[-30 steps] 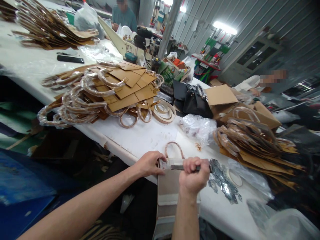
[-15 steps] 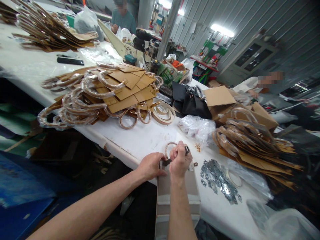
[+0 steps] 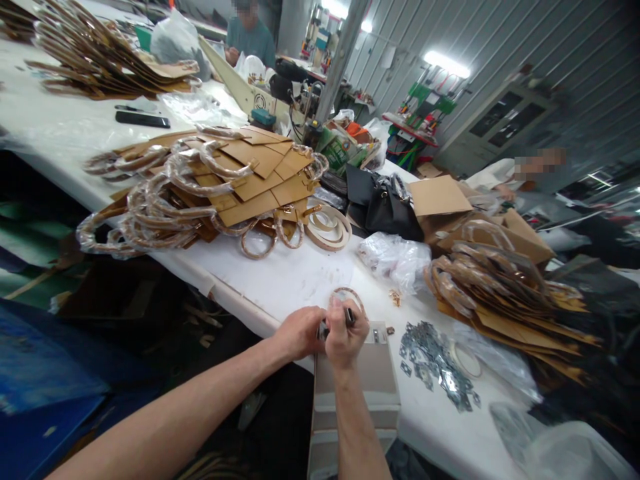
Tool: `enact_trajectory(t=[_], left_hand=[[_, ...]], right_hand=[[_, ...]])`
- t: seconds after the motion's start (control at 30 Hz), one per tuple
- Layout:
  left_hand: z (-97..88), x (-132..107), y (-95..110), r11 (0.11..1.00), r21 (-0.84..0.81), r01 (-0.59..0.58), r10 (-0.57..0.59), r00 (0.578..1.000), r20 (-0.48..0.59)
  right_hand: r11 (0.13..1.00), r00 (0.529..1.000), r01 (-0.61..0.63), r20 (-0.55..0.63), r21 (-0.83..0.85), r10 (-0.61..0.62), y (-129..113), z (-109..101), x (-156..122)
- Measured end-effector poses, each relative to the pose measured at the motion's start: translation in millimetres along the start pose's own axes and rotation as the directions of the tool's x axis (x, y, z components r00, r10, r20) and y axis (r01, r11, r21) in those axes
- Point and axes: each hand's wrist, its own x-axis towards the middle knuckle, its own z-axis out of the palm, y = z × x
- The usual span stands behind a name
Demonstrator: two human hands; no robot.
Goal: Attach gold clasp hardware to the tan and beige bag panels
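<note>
A grey-beige bag panel (image 3: 357, 387) lies over the table's front edge and hangs down toward me. A ring-shaped bag handle (image 3: 353, 292) shows at its far end. My left hand (image 3: 303, 332) is closed at the panel's left edge, its fingertips partly hidden. My right hand (image 3: 346, 337) is wrapped round a dark-handled tool (image 3: 350, 317), pressed close beside the left fingers. The tool's working end is hidden between the hands. To the right is a small metal clip (image 3: 377, 336) on the panel.
Loose metal plates (image 3: 440, 363) lie to the right, with small gold fittings (image 3: 395, 297) behind. Brown bag panels with wrapped handles (image 3: 260, 173) are heaped at left, another stack (image 3: 500, 300) at right. Tape rolls (image 3: 327, 228), a plastic bag (image 3: 395, 260) and a black bag (image 3: 385, 207) stand farther back.
My right hand has moved left and the tool has tilted, its handle end now nearer my left hand. The left hand has barely moved. More of the panel's right side shows.
</note>
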Motion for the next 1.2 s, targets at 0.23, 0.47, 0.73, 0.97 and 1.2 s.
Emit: enact_trajectory(t=[0.23,0.47,0.73,0.97,1.2], left_hand=[[-1.3,-2.0,-3.0,0.994,0.079,-0.081,0.075,0.994,0.075],[3.0,6.4,-10.9,0.971,0.066,-0.231,0.225,0.970,0.092],[-8.3,11.5,-4.3,0.922,0.299,-0.246,0.212,0.967,0.143],[-13.6,15.8,3.4,0.896,0.388,-0.215,0.169,0.974,0.150],[-12.5,17.4,4.3,0.894,0.410,-0.179,0.130,0.981,0.146]], right_hand=[[0.895,0.964,-0.040,-0.220,0.444,0.152,-13.8,-33.8,13.3],[0.931,0.963,0.034,-0.262,0.363,0.067,-19.9,-30.5,3.2],[0.924,0.981,0.070,-0.193,0.376,0.004,-12.1,-23.1,1.7],[0.951,0.978,0.108,-0.205,0.289,-0.049,-4.6,-21.8,-3.3],[0.981,0.990,0.015,-0.139,0.193,0.012,-9.4,-19.5,3.7]])
